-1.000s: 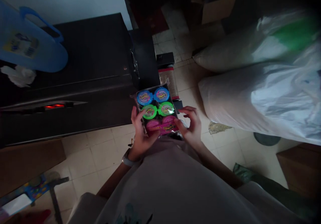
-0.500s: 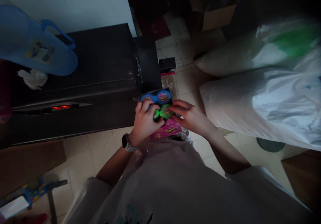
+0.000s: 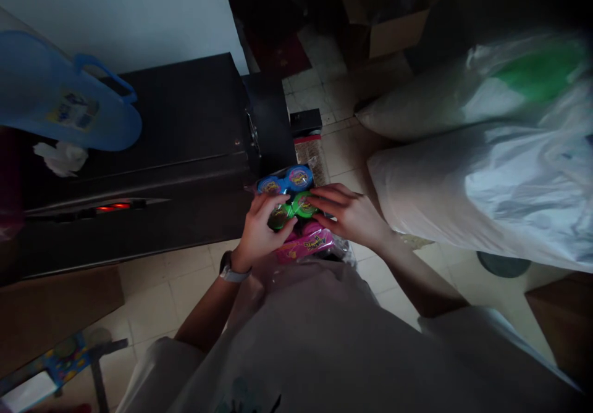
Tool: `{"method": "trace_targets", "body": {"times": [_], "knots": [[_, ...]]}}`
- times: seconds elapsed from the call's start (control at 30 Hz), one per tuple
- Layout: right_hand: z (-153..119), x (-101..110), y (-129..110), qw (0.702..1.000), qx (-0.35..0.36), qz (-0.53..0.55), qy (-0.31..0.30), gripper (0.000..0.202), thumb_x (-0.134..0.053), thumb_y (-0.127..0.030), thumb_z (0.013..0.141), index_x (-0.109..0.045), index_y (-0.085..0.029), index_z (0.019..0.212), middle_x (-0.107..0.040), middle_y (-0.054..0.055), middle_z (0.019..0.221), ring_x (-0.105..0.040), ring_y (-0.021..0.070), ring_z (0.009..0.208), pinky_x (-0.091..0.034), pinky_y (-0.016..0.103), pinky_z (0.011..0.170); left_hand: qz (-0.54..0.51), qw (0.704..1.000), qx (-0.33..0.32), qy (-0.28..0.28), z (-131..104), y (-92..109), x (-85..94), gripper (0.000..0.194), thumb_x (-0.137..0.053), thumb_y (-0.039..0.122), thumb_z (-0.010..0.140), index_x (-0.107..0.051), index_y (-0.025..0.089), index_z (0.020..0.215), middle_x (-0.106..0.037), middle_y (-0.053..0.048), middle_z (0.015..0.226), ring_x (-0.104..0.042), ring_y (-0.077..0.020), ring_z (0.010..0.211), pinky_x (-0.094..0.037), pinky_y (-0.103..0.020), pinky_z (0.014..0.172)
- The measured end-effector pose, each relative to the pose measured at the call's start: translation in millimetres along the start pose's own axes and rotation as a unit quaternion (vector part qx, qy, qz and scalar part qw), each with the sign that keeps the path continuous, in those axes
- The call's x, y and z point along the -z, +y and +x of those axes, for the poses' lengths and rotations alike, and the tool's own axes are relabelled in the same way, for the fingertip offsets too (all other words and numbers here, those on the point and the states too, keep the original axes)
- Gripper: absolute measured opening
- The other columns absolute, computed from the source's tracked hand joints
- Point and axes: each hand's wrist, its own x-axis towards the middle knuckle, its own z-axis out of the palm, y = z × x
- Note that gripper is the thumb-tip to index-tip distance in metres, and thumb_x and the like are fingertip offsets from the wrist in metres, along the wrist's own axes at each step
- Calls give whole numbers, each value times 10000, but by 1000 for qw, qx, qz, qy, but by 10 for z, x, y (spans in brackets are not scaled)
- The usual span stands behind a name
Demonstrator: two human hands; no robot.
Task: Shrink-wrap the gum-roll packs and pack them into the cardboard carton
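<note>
A pair of round green plastic containers (image 3: pixel 304 204) with printed labels sits in the middle of a small pack. My left hand (image 3: pixel 262 228) curls round the left green one, thumb and forefinger on either side of it. From the right, the fingertips of my right hand (image 3: pixel 349 212) hold the edge of the other green one. Just beyond lie blue round containers (image 3: pixel 299 178) of the same shape, partly under clear plastic. On the near side is a pink printed box panel (image 3: pixel 306 244), against my shirt. My left wrist wears a watch (image 3: pixel 230 266).
A black appliance (image 3: pixel 180 123) with a red light stands at left, bearing a blue pitcher (image 3: pixel 69 98) and crumpled white tissue (image 3: pixel 62 157). Large stuffed sacks (image 3: pixel 426 191) lie at right. An open cardboard box (image 3: pixel 398 33) is at the back, on the tiled floor.
My left hand has shifted slightly left and its fingers have spread, so more of the left green container shows. The right hand stays at the other green one. The camera has tilted slightly.
</note>
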Motion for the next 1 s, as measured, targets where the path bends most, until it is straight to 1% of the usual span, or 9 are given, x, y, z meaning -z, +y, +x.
{"method": "trace_targets", "body": {"times": [0.27, 0.43, 0.5, 0.57, 0.67, 0.77, 0.87, 0.93, 1.0], "knots": [[61, 12, 66, 996, -15, 60, -67, 374, -625, -183, 888, -654, -242, 1256, -603, 1, 1332, -637, 218, 1142, -559, 368, 969, 5, 999, -44, -8, 30, -60, 21, 148, -700, 210, 807, -635, 190, 940, -682, -25, 881, -630, -180, 869, -507, -336, 794], [36, 44, 70, 982, -28, 187, -8, 325, -623, -181, 884, -688, -222, 1200, -609, 31, 1325, -606, 211, 1191, -508, 390, 1045, -13, 998, -50, 36, -3, 3, 64, 189, -707, 233, 801, -649, 193, 976, -623, -47, 980, -617, -172, 937, -521, -330, 830], [-22, 40, 57, 964, -55, 260, 29, 323, -582, -184, 904, -680, -214, 1210, -585, 45, 1354, -588, 202, 1220, -495, 394, 1060, -21, 996, -7, 91, -78, 23, 77, 149, -674, 249, 820, -651, 201, 960, -602, -50, 994, -601, -174, 958, -513, -341, 856], [-112, 11, 41, 935, -124, 325, 71, 331, -563, -213, 912, -670, -221, 1225, -593, 46, 1345, -582, 206, 1228, -541, 385, 992, -31, 984, 89, 153, -193, 26, 64, 143, -629, 283, 845, -649, 208, 966, -596, -53, 996, -588, -177, 958, -502, -345, 858], [-267, -94, 16, 857, -288, 414, 105, 332, -586, -327, 901, -679, -233, 1206, -672, 51, 1224, -659, 221, 1095, -612, 361, 795, -145, 922, 294, 206, -370, 24, 14, 218, -605, 340, 823, -610, 226, 1009, -601, -47, 1012, -589, -165, 911, -500, -302, 787], [-355, -234, -16, 773, -371, 508, 83, 376, -600, -427, 881, -686, -241, 1196, -690, 58, 1186, -667, 242, 1076, -598, 427, 854, -336, 792, 483, 163, -418, 69, 5, 336, -619, 359, 736, -567, 244, 1048, -603, -36, 1059, -589, -156, 878, -493, -256, 695], [-342, -327, -50, 761, -367, 532, 55, 388, -598, -408, 882, -665, -259, 1234, -664, 47, 1238, -606, 252, 1192, -483, 505, 1044, -426, 690, 576, 101, -306, 173, 64, 396, -598, 372, 692, -573, 233, 1062, -607, -35, 1023, -573, -149, 812, -476, -242, 628], [-306, -342, -67, 770, -358, 526, 40, 381, -578, -376, 894, -654, -265, 1250, -659, 40, 1246, -599, 248, 1203, -451, 520, 1074, -438, 666, 598, 88, -204, 253, 112, 391, -582, 372, 675, -575, 225, 1038, -603, -35, 983, -556, -147, 784, -470, -239, 602], [-276, -328, -79, 768, -353, 533, 30, 386, -566, -367, 896, -649, -263, 1259, -661, 36, 1243, -608, 248, 1190, -464, 524, 1059, -433, 661, 606, 90, -129, 328, 143, 360, -577, 365, 660, -565, 227, 993, -592, -33, 969, -540, -147, 783, -471, -236, 592]]}}
